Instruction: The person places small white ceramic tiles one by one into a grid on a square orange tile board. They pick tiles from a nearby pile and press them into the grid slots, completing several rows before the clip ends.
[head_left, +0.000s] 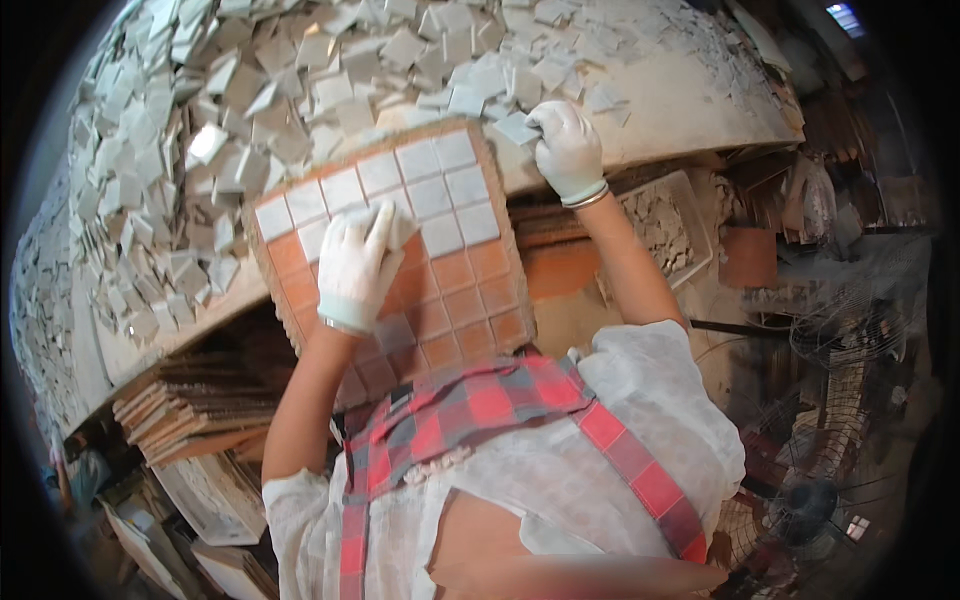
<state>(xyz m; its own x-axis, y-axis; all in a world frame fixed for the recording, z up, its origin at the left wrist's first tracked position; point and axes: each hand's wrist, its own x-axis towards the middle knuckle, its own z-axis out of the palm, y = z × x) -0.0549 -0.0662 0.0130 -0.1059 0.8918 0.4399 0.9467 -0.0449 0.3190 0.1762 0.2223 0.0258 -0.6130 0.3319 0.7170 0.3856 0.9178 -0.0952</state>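
Observation:
A square grid tray (pixel 508 225) with a rough, worn rim is tilted in front of me. White square tiles (pixel 433 202) fill most of its upper cells, while the lower cells show orange-brown. My left hand (pixel 355 262), in a white glove, is over the middle of the tray. Its fingers are closed on a greyish-white tile (pixel 402 230), partly hidden by them. Beyond the tray's upper right corner, my gloved right hand (pixel 568 150) pinches a pale tile (pixel 515 128) at the edge of the pile.
A large heap of loose pale tiles (pixel 250 110) covers the left and back of the worktable (pixel 690 115). Stacked boards (pixel 190 410) lie below on the left. A bin of broken pieces (pixel 670 225) is under the table's right side. Wire-caged fans (pixel 805 500) stand at right.

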